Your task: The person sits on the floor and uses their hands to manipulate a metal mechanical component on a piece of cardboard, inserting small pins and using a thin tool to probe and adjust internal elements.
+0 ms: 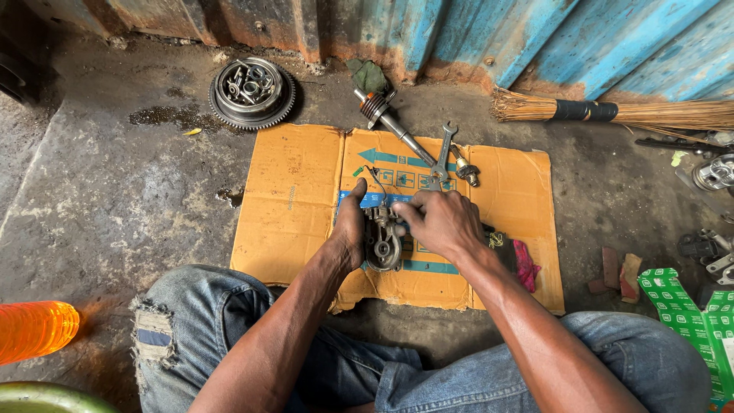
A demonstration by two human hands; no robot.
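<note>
My left hand [348, 229] grips a small grey metal engine part [381, 243], like a carburettor body, from its left side. My right hand [440, 222] closes over the same part's top and right side, fingers pinched at its upper edge. Both hands hold it just above a flattened orange cardboard sheet [294, 199] on the concrete floor. A thin wire sticks up from the part toward the cardboard's printed middle.
A wrench [443, 153], a geared shaft [386, 118] and a spark plug [465, 170] lie at the cardboard's far edge. A toothed metal clutch wheel [251, 92] holds bolts at the back. A broom [612, 112], an orange bottle [34, 329], green packets [684, 313] and metal parts [711, 176] lie around.
</note>
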